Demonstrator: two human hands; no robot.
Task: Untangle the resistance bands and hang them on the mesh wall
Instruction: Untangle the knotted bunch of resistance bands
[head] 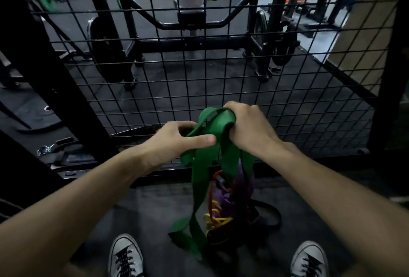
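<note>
tangled bands held before the mesh wall

dim gym floor (155, 206), dark rubber matting, weight machines and plates visible beyond the wire.

item 1: mesh wall (199, 73), black wire grid in square cells, upright straight ahead of the person.

item 2: green resistance band (200, 179), broad flat strap, bright green, looped and folded over itself at the top, several lengths hanging down in front of the mesh, lower end twisted and blurred just above the floor.

item 3: tangle of other bands (223, 206), purple, red and yellow strands knotted together with a black loop, hanging behind the green lengths and reaching the floor between the feet; which strand crosses which cannot be told.

item 4: left hand (174, 141), fingers curled, thumb laid along one green length, pinching it.

item 5: right hand (250, 130), clenched round the folded top of the green band, slightly higher than the left.

item 6: grey lace-up shoes (125, 256), one at each lower corner.
</note>
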